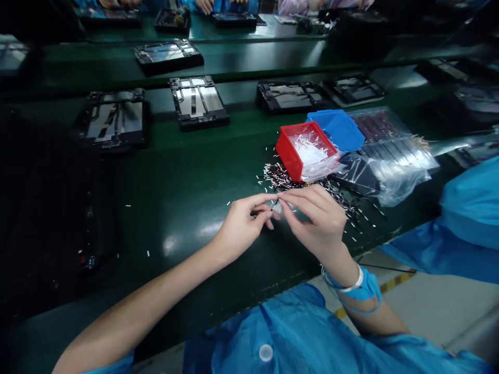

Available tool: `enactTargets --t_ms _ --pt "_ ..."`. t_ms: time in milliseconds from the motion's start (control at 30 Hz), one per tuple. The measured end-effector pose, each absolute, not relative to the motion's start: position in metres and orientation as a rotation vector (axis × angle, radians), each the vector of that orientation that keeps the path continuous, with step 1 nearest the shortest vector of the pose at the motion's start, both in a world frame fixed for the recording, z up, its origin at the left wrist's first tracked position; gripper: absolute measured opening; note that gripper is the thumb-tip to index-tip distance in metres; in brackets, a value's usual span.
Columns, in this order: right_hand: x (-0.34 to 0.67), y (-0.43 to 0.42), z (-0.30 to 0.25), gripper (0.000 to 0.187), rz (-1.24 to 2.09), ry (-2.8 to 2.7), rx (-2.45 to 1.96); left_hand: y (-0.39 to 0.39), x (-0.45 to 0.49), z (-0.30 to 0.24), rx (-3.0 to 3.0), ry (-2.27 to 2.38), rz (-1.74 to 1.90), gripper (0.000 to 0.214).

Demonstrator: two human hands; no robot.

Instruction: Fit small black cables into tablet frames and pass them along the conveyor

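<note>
My left hand (245,223) and my right hand (317,215) meet fingertip to fingertip above the green work surface. A short, thin dark wire (275,203) runs between the pinched fingers of both; its ends are hidden by the fingertips. Right behind my hands lies a heap of small dark wires with white ends (278,175), which spreads to the right past my right hand. A red bin (289,156) stands just beyond the heap, with many tiny white tube pieces (310,148) in a clear bag inside it. A blue wrist strap (368,291) circles my right wrist.
Behind the red bin is a blue bin (339,127), and beside it a clear plastic tray in a bag (397,150). Opened flat devices (198,101) line the belt farther back. Loose white pieces (148,253) dot the surface. Another person's blue sleeve (468,218) is at right.
</note>
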State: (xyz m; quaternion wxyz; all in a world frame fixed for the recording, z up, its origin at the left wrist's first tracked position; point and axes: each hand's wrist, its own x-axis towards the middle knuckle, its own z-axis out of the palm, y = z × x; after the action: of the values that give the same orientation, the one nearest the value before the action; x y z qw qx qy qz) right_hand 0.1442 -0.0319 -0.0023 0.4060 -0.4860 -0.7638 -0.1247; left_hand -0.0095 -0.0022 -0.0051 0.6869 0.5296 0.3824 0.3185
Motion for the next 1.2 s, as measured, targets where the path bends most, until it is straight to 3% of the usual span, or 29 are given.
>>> enactTargets --t_ms 233,733,967,1200 --pt "0.146 -0.033 0.0 0.014 -0.297 -1.861 -1.219 0.004 -0.009 -0.008 1.069 0.88 0.632 0.007" --pt "0.143 -0.023 -0.004 0.014 -0.279 -2.043 -1.1 0.007 -0.013 -0.005 1.102 0.894 0.68 0.01" --pt "0.202 0.019 0.014 0.021 -0.527 -1.735 -1.652 0.015 -0.017 -0.007 0.997 0.924 0.672 0.012" --pt "0.169 0.007 -0.006 0.022 -0.37 -2.201 -1.023 0.017 -0.022 -0.01 0.954 0.856 0.566 0.026"
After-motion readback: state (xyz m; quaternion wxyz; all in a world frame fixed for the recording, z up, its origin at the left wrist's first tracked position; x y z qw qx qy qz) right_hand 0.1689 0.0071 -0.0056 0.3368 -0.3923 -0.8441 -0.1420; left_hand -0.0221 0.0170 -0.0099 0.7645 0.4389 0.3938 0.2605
